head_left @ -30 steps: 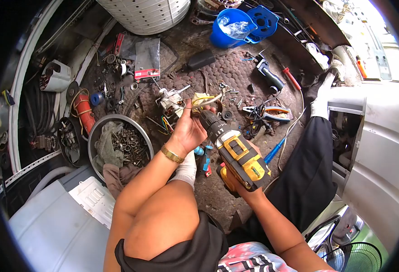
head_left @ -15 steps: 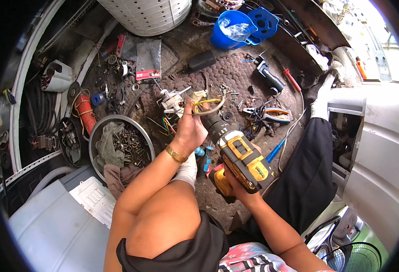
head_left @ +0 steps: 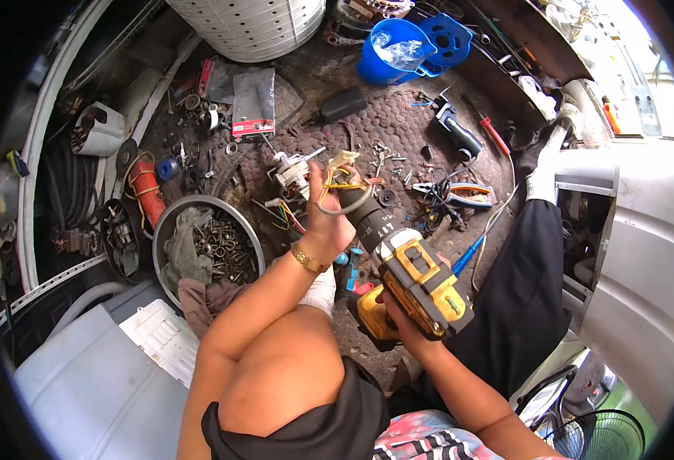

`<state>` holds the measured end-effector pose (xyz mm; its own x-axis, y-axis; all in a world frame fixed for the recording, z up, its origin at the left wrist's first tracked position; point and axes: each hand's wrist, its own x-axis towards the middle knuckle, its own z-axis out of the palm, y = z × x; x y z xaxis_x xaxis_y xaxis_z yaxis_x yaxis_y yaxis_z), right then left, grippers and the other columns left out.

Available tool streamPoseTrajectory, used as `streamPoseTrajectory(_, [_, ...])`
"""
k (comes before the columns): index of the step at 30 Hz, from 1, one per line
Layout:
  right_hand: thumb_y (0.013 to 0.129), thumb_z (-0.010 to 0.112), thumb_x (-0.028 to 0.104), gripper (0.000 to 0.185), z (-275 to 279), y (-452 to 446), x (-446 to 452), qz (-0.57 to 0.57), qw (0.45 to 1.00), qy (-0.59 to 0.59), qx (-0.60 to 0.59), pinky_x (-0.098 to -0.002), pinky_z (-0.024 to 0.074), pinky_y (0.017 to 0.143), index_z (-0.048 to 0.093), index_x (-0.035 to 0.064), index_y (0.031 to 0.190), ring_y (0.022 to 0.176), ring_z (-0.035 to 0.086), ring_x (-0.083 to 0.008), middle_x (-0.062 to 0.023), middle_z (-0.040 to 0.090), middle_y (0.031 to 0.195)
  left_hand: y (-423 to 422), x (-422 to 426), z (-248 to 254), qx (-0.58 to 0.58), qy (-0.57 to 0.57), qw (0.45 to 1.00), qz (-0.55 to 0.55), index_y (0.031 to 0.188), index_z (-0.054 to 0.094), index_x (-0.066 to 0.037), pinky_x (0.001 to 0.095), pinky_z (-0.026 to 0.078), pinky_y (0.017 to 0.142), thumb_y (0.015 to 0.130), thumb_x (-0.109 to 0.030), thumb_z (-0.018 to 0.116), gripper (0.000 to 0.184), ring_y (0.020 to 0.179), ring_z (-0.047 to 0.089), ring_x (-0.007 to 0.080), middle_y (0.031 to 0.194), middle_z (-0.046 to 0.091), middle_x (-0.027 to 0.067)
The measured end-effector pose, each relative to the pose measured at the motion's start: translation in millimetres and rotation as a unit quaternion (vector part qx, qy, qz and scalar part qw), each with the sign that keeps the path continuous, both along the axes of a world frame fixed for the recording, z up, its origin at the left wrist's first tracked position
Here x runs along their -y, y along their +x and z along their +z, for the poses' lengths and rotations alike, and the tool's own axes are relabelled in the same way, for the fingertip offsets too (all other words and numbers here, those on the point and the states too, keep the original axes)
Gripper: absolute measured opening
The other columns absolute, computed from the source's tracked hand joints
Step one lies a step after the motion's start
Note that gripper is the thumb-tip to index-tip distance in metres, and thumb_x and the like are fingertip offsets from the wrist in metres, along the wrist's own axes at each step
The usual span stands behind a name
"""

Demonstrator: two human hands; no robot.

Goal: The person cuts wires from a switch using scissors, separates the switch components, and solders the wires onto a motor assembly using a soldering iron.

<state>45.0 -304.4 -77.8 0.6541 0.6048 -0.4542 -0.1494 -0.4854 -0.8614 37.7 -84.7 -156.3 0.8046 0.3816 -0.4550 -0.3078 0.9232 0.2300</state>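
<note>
Drill [head_left: 421, 277] gripped by right hand [head_left: 409, 326], fingers wrapped round; cable [head_left: 337, 211] pinched by left hand [head_left: 329, 228], fingertips partly hidden; wires [head_left: 342, 186] already exposed, apparently left unconnected

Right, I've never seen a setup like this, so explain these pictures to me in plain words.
No machine here: these are a person's two bare hands. One camera, worn on the person's head, took every picture, looking forward and down. The right hand holds a yellow-and-black cordless drill. The left hand, with a gold-coloured band at its wrist, is at a grey cable with yellow wires, by the drill's front end; how firmly it grips is hard to tell. Around them on the brown floor are a round metal bowl of small metal parts, orange-and-black-handled pliers and a blue plastic jug.
</note>
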Motion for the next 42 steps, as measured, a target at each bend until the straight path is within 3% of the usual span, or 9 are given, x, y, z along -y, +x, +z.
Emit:
streamPoseTrajectory(2, [0.079, 0.079, 0.01, 0.064, -1.6, 0.5, -1.0, 0.004, 0.998, 0.016, 0.062, -0.0335, 0.0445, 0.096, 0.043, 0.0005, 0.131, 0.111, 0.056, -0.0236, -0.0111, 0.052, 0.12, 2.3, -2.1, 8.8, -0.009, -0.019, 1.0, 0.015, 0.101, 0.058, -0.009, 0.0323, 0.053, 0.07, 0.097, -0.068, 0.038, 0.062, 0.079, 0.061, 0.0179, 0.087, 0.062, 0.0036])
streamPoseTrajectory(6, [0.079, 0.079, 0.008, 0.065, -3.8, 7.3, -6.6, 0.053, 0.988, 0.029, 0.139, -0.0336, 0.0443, 0.097, 0.041, -0.0007, 0.131, 0.113, 0.056, -0.022, -0.0114, 0.052, 0.122, 0.3, -3.6, 4.5, -0.027, 0.012, 1.0, 0.006, 0.1, 0.06, -0.008, 0.0321, 0.054, 0.072, 0.098, -0.065, 0.041, 0.061, 0.08, 0.061, 0.0171, 0.09, 0.064, 0.0051])
streamPoseTrajectory(10, [0.08, 0.079, 0.006, 0.064, -4.3, 6.4, -8.2, 0.0, 0.998, 0.037, 0.045, -0.0341, 0.0439, 0.098, 0.042, -0.0005, 0.131, 0.114, 0.056, -0.0224, -0.0113, 0.051, 0.123, -3.8, -4.1, 4.4, -0.005, -0.03, 0.999, 0.008, 0.107, 0.063, -0.008, 0.0345, 0.056, 0.081, 0.101, -0.052, 0.047, 0.047, 0.091, 0.065, 0.0193, 0.098, 0.067, 0.0072])
streamPoseTrajectory(11, [0.079, 0.079, 0.006, 0.064, -3.0, 7.0, -8.0, 0.005, 0.998, 0.029, 0.051, -0.0342, 0.0438, 0.098, 0.041, -0.0005, 0.131, 0.114, 0.056, -0.0223, -0.0112, 0.051, 0.123, -4.5, -3.9, 3.5, 0.007, -0.018, 1.0, -0.006, 0.099, 0.064, -0.011, 0.0377, 0.049, 0.097, 0.102, -0.047, 0.045, 0.04, 0.095, 0.066, 0.02, 0.093, 0.069, 0.0042])
streamPoseTrajectory(21, [0.078, 0.08, 0.005, 0.063, -20.7, 0.2, 4.0, -0.013, 1.0, 0.005, -0.003, -0.0346, 0.0436, 0.098, 0.043, -0.0004, 0.13, 0.114, 0.056, -0.0226, -0.0113, 0.053, 0.121, -1.3, -2.1, 15.6, 0.047, 0.032, 0.998, -0.013, 0.104, 0.057, -0.012, 0.0301, 0.051, 0.08, 0.102, -0.057, 0.042, 0.047, 0.091, 0.061, 0.0137, 0.091, 0.059, 0.0])
streamPoseTrajectory(26, [0.078, 0.079, 0.005, 0.064, -28.1, -3.1, 7.5, -0.028, 0.999, 0.017, 0.001, -0.0347, 0.0435, 0.098, 0.043, 0.0003, 0.131, 0.115, 0.055, -0.0228, -0.011, 0.052, 0.122, 0.9, -5.9, 12.4, -0.009, 0.027, 1.0, 0.001, 0.095, 0.058, -0.01, 0.033, 0.05, 0.088, 0.103, -0.051, 0.044, 0.044, 0.092, 0.061, 0.018, 0.091, 0.06, 0.0025])
streamPoseTrajectory(31, [0.088, 0.069, 0.006, 0.039, -30.3, -2.2, 15.3, 0.019, 0.998, 0.0, 0.055, -0.0334, 0.0495, 0.086, 0.055, 0.0029, 0.124, 0.1, 0.061, -0.0198, -0.0088, 0.06, 0.11, -2.1, -6.2, 9.6, -0.023, -0.017, 0.999, -0.015, 0.092, 0.059, -0.008, 0.0373, 0.049, 0.093, 0.104, -0.046, 0.045, 0.042, 0.094, 0.062, 0.0228, 0.093, 0.063, 0.0064])
streamPoseTrajectory(35, [0.076, 0.078, 0.008, 0.06, -36.0, -4.5, 12.8, 0.028, 0.997, 0.016, 0.066, -0.0379, 0.0415, 0.099, 0.051, 0.0057, 0.129, 0.117, 0.05, -0.0258, -0.0114, 0.047, 0.123, -2.7, -6.0, 3.6, 0.002, -0.059, 0.998, 0.006, 0.092, 0.059, -0.008, 0.0395, 0.049, 0.096, 0.104, -0.049, 0.044, 0.045, 0.096, 0.062, 0.0244, 0.095, 0.064, 0.008])
streamPoseTrajectory(42, [0.092, 0.065, 0.009, 0.028, -41.3, -9.4, 9.4, 0.009, 0.998, 0.041, 0.045, -0.0325, 0.0484, 0.084, 0.058, 0.0033, 0.118, 0.096, 0.061, -0.0186, -0.0076, 0.061, 0.104, 1.0, -3.0, 19.0, 0.028, -0.111, 0.993, 0.018, 0.09, 0.059, -0.009, 0.0408, 0.046, 0.099, 0.101, -0.053, 0.049, 0.046, 0.096, 0.063, 0.0213, 0.098, 0.064, 0.006])
